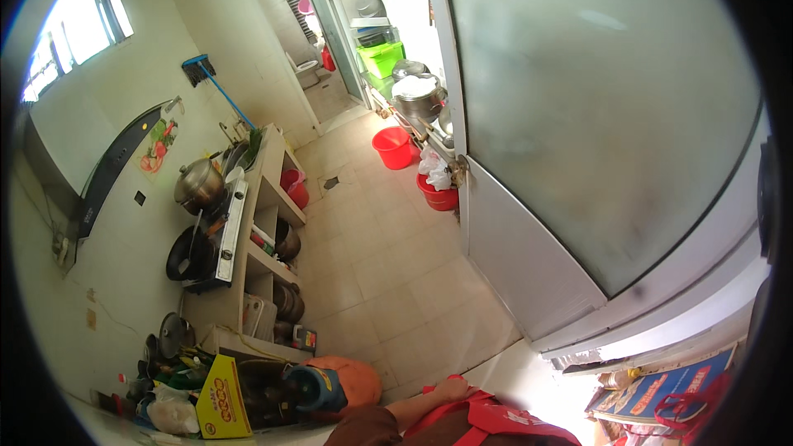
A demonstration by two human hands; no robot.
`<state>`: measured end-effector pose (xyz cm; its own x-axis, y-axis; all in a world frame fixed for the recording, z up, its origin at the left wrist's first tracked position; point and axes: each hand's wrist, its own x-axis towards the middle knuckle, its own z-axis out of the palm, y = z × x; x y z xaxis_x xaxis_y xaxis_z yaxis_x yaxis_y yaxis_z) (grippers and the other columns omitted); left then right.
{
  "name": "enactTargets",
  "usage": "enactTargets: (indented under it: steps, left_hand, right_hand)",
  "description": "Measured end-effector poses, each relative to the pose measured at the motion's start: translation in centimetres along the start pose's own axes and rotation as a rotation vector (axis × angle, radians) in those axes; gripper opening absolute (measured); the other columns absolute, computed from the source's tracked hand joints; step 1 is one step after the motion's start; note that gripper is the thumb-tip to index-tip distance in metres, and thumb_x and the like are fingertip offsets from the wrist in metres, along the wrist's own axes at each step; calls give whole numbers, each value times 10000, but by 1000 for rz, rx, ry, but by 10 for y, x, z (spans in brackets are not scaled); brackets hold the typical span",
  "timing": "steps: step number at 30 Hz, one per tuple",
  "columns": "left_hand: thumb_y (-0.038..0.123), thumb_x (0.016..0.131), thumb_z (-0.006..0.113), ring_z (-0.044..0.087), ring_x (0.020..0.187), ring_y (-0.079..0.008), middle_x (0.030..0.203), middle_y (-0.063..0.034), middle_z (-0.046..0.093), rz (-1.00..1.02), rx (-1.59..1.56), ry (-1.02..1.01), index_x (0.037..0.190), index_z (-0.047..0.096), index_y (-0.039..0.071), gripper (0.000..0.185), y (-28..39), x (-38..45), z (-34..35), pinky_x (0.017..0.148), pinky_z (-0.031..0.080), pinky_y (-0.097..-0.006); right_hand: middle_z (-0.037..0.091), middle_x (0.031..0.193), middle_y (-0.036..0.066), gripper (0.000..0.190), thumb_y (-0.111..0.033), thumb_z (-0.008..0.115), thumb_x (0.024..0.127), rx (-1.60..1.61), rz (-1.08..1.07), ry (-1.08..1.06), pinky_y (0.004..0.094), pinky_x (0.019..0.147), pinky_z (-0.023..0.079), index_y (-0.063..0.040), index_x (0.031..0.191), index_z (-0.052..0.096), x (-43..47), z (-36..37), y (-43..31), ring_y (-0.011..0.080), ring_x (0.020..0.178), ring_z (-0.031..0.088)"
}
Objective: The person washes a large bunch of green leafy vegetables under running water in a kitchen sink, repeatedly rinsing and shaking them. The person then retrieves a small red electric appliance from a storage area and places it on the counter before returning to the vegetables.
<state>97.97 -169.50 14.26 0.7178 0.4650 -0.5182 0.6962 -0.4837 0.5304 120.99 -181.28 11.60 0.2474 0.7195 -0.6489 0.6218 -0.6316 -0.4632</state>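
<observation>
At the bottom edge, my left hand (454,388) is closed on cloth of the red apron (514,419), close to my chest; its fingertips are hard to make out. The apron bears white writing and lies over brown clothing. A brown sleeve (365,428) covers my upper arm. My right hand is out of view. Before me is a kitchen with a tiled floor (390,260). On the left counter, a lidded metal pot (199,186) and a black wok (189,254) sit on a gas stove (232,229).
An orange gas cylinder (356,381) and a yellow box (224,399) stand at lower left. A frosted glass door (595,105) fills the right. Red buckets (394,148) stand along the right side, below a large steel pot (418,99). A doorway (291,43) opens at the back.
</observation>
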Motion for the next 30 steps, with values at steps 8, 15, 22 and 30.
enactTargets:
  steps: [8, 15, 22, 30]
  left_hand:
    - [596, 937, 360, 657, 837, -419, 840, -266, 663, -16, -42, -20, 803, 685, -28, 717, 3, -5, -15, 752, 514, -530]
    - [588, 945, 339, 644, 829, -418, 831, -246, 658, 52, -25, 9, 809, 672, -21, 707, 6, 5, -2, 753, 511, -509]
    - [599, 925, 384, 629, 877, -427, 870, -247, 656, 209, 262, -271, 931, 663, 56, 610, 38, 42, -14, 783, 484, -531]
    - [578, 902, 440, 627, 882, -427, 862, -244, 652, 659, 750, -473, 928, 655, 56, 565, 171, 85, 51, 766, 479, -526]
  right_hand:
    - [678, 863, 160, 557, -542, 383, 934, -19, 53, 30, 476, 687, 516, -87, 919, 705, 1, -13, -4, 338, 783, 649]
    - [685, 884, 167, 576, -557, 364, 940, 35, 204, 107, 490, 708, 525, -93, 931, 705, -54, 4, 56, 358, 802, 657]
    - [692, 905, 174, 596, -573, 345, 946, 236, 536, 300, 504, 729, 534, -99, 942, 706, -188, 102, 93, 378, 822, 666]
    - [670, 789, 210, 583, -614, 458, 883, 784, 905, 943, 497, 684, 527, -79, 815, 678, -299, 179, 76, 390, 758, 659]
